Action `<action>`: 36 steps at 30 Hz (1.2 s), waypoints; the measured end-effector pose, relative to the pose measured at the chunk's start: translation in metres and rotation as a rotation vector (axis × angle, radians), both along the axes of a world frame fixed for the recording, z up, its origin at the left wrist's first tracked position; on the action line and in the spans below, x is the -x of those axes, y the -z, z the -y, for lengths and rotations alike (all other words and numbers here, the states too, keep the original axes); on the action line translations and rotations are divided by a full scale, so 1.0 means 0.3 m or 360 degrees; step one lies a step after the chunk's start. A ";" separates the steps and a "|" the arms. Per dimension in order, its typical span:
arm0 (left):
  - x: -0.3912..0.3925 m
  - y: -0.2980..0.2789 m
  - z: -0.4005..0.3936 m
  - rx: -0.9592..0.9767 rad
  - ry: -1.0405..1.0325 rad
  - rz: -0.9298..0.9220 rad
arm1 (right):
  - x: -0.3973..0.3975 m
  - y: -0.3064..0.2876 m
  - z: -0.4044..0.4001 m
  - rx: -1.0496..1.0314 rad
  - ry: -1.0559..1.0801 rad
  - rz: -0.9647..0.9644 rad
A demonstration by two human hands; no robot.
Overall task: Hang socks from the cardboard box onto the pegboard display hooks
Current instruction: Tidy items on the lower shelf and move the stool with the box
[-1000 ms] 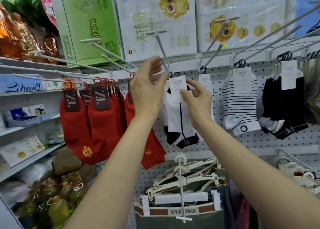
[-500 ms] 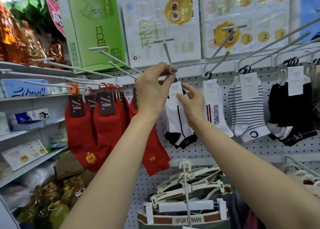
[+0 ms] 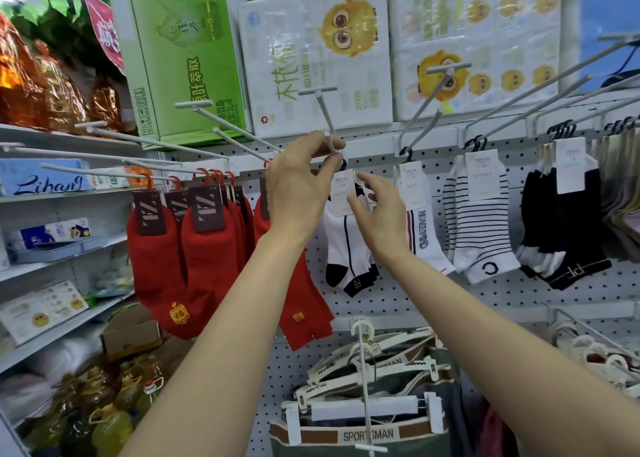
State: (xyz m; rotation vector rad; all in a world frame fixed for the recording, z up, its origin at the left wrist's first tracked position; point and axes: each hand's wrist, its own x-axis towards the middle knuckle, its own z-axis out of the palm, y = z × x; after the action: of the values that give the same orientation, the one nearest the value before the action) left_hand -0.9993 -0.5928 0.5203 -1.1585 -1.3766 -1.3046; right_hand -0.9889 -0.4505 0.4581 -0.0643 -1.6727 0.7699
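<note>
At hook [image 3: 329, 134]: left grip [image 3: 298, 183] pinching sock hanger; right grip [image 3: 375, 210] loose.

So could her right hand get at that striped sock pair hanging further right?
Probably yes. The right hand is open, holding nothing, beside the white sock's tag. The black-striped white socks hang two hooks over, facing outward, and nothing crosses between.

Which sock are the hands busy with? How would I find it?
Look along the white dotted pegboard, between the bunch of red socks and the white sock with black-and-red stripes. It is the white sock with black toe and heel, with the hands at its card.
</note>
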 end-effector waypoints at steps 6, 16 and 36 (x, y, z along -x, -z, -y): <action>-0.026 0.017 0.012 0.0028 -0.0111 0.0098 | -0.086 0.045 0.025 -0.0413 0.0166 -0.0005; -0.119 0.310 0.179 0.0374 -0.0559 -0.0042 | -0.376 0.223 0.113 -0.0910 0.0532 -0.0011; -0.432 1.204 0.513 0.1034 0.0343 0.0118 | -0.980 1.060 0.673 -0.0271 0.1158 0.0685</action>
State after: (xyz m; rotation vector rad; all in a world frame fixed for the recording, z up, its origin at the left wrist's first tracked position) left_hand -0.8696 -0.7469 0.1590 -1.7413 -1.8428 -1.0727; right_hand -0.6948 -0.6523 0.1401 -0.7189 -1.9210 0.0568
